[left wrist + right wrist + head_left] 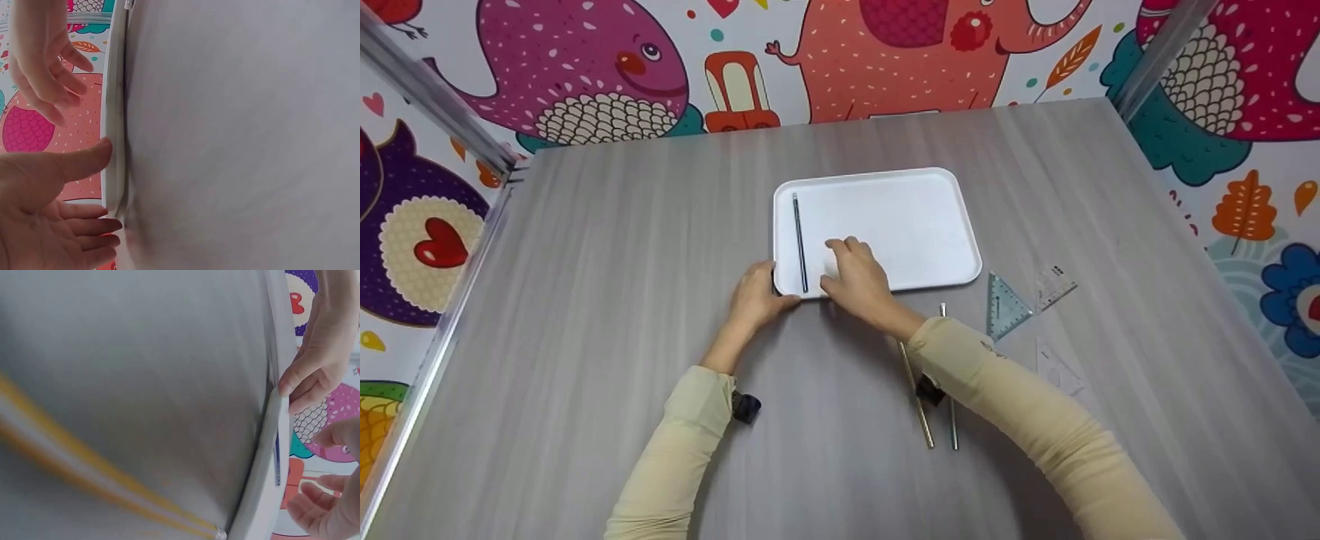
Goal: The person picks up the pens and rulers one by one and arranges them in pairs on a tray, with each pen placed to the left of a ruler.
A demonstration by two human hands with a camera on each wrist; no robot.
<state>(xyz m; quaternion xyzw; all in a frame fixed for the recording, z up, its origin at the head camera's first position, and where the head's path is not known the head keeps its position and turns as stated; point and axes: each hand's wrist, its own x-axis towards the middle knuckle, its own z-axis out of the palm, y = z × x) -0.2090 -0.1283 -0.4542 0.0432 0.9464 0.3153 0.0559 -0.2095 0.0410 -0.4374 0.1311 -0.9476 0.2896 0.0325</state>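
Note:
A white rectangular tray (896, 232) lies on the table. My left hand (757, 296) holds its near left corner, the thumb against the front edge and the fingers round the left side. On the tray, near its left side, a dark pencil (799, 244) lies lengthwise from front to back. My right hand (859, 281) is over the near part of the tray, right of that pencil, fingers loosely bent and nothing between them. Below my right forearm lie a gold pencil (916, 397) and a second dark pencil (954, 427), both partly hidden by the sleeve.
To the right of the tray lie a blue-green set square (1005, 306), a clear one (1055, 287) and another clear one (1057, 367). The grey wood-grain table (622, 262) meets walls with cartoon animals at the back and sides.

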